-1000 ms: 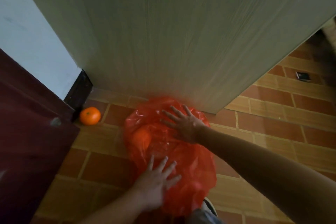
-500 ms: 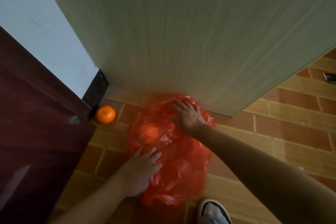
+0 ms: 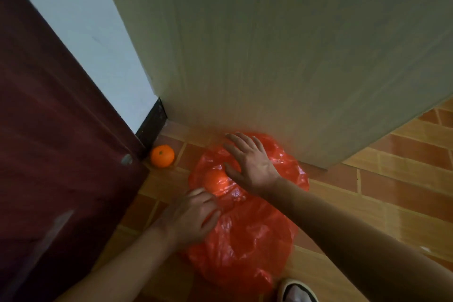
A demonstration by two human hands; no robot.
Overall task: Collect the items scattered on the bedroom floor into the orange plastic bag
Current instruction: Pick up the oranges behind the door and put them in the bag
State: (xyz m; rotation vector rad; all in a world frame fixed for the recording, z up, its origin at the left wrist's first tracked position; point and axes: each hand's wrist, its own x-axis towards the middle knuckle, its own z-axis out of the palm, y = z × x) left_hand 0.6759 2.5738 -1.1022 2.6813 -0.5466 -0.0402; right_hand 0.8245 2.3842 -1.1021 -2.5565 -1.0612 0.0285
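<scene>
The orange plastic bag (image 3: pixel 247 233) lies crumpled on the tiled floor against a pale wooden door. A round orange fruit (image 3: pixel 215 182) bulges under its thin plastic. My right hand (image 3: pixel 250 163) lies flat on the bag's far end, fingers spread, thumb beside the bulge. My left hand (image 3: pixel 192 216) rests on the bag's left side, fingers curled against the plastic just below the bulge. A second orange (image 3: pixel 162 155) sits bare on the floor in the corner, left of the bag and apart from both hands.
A dark red cabinet or door (image 3: pixel 56 154) fills the left side. The pale wooden door (image 3: pixel 282 56) and a white wall with black skirting (image 3: pixel 153 125) stand behind. A shoe tip (image 3: pixel 297 292) shows at the bottom edge. Brick-patterned tiles (image 3: pixel 392 184) extend to the right.
The view has tilted and shifted so the bag and orange sit further right. My left hand has slid up the bag toward the bulge and curled its fingers; my right hand's thumb has moved beside it.
</scene>
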